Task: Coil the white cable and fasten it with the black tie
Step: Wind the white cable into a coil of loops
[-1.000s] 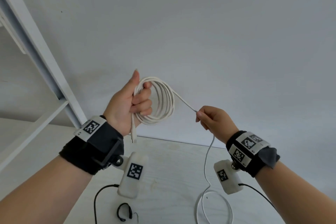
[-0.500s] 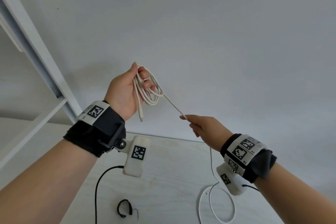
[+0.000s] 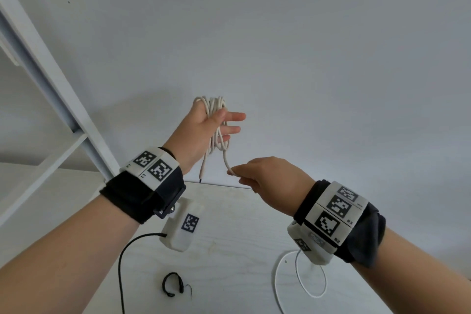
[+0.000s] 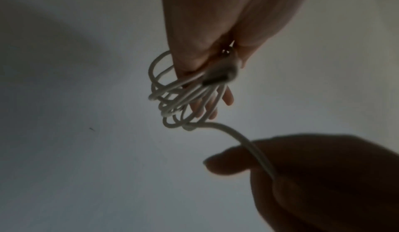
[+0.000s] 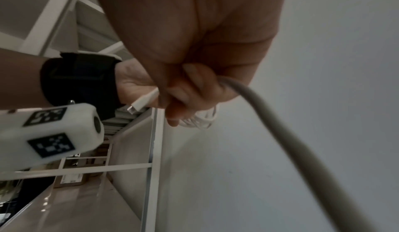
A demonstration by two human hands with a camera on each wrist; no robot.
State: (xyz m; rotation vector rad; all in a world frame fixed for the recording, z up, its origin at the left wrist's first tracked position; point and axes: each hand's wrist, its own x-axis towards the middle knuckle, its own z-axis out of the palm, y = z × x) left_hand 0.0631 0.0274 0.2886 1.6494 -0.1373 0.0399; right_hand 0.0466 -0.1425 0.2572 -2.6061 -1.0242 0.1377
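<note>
My left hand (image 3: 224, 121) is raised in front of the wall with several loops of the white cable (image 3: 215, 112) draped over it. Its thumb pins the loops to the palm and its fingers stick out to the right. One connector end (image 3: 202, 173) dangles below the wrist. Just below, my right hand (image 3: 244, 173) pinches the free strand (image 3: 226, 160) that runs out of the coil (image 4: 172, 102). The rest of the cable lies in a loop on the table (image 3: 302, 280). The black tie (image 3: 173, 285) lies curled on the table, untouched.
A white shelf frame (image 3: 51, 71) stands at the left, against the plain wall. The pale wooden table (image 3: 229, 232) is below my hands. A black wire (image 3: 122, 275) from the left wrist camera trails over its near left part.
My left hand has turned and stretched out its fingers, so the coil hangs as a narrow bundle. My right hand has moved up and left, close under the coil.
</note>
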